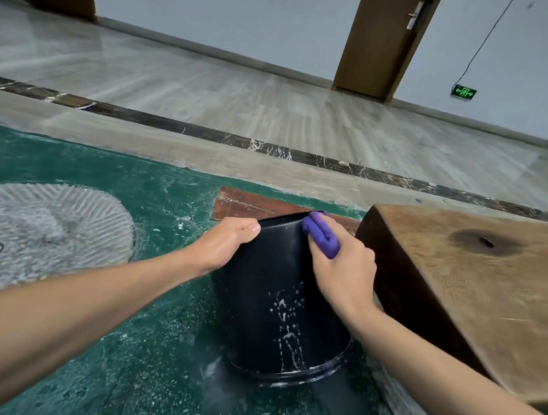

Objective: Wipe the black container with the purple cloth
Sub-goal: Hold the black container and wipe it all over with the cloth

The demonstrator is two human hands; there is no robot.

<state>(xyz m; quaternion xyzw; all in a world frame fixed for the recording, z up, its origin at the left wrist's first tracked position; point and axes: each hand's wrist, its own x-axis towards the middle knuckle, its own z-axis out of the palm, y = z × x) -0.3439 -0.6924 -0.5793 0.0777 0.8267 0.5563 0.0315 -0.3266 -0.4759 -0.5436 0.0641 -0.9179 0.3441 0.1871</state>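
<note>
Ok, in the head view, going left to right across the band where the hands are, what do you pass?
Pale ribbed disc → left hand, gripping the container's edge → black container → purple cloth pressed to it by the right hand → wooden block.

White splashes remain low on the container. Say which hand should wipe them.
Right. The right hand already grips the cloth against the container, directly above the white splashes. The left hand holds the top edge and has no cloth, so it is probably best left steadying.
</note>
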